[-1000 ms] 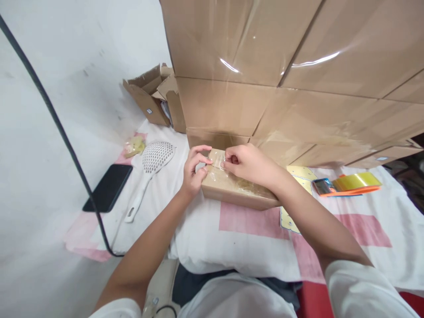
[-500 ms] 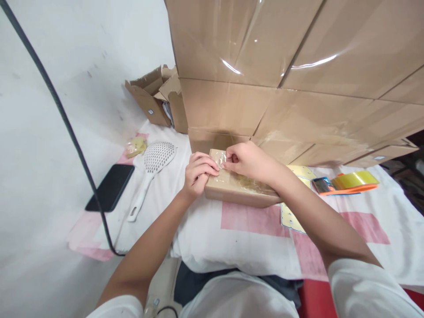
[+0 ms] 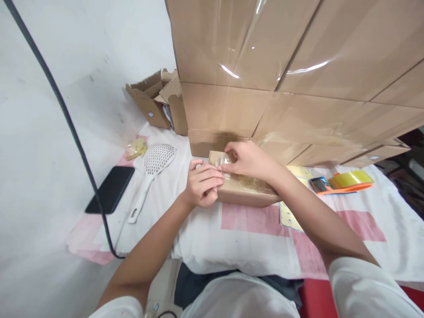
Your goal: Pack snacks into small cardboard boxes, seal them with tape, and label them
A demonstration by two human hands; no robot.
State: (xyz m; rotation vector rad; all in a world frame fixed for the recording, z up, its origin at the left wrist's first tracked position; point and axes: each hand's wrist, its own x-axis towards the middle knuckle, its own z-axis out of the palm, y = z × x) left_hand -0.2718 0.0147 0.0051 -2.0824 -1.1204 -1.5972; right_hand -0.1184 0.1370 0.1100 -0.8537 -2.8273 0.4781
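Phone: a dark phone (image 3: 110, 189) lies flat at the far left edge of the cloth, beside the black cable (image 3: 66, 119).
Scoop: a white perforated scoop (image 3: 149, 172) lies just right of the phone, handle toward me.
Open carton: an opened cardboard carton (image 3: 155, 100) sits behind the scoop against the wall.
My left hand: my left hand (image 3: 202, 184) rests on the near left corner of the small box (image 3: 247, 192), fingers curled and pressed down onto its top; this grip is closed against the box rather than around it.
Small box: it lies flat on the white and pink cloth (image 3: 251, 238), just in front of the big stack, its top shiny with clear tape.
My right hand: my right hand (image 3: 247, 160) lies across the top of the box, fingertips pinching a crumpled bit of clear tape (image 3: 221, 160) at the far left corner (this grip is closed on the tape).
Stack: taped brown cartons (image 3: 291, 70) rise behind the box.
Tape dispenser: a yellowish roll in an orange tape dispenser (image 3: 342, 182) lies on the cloth to the right, well apart from my hands.
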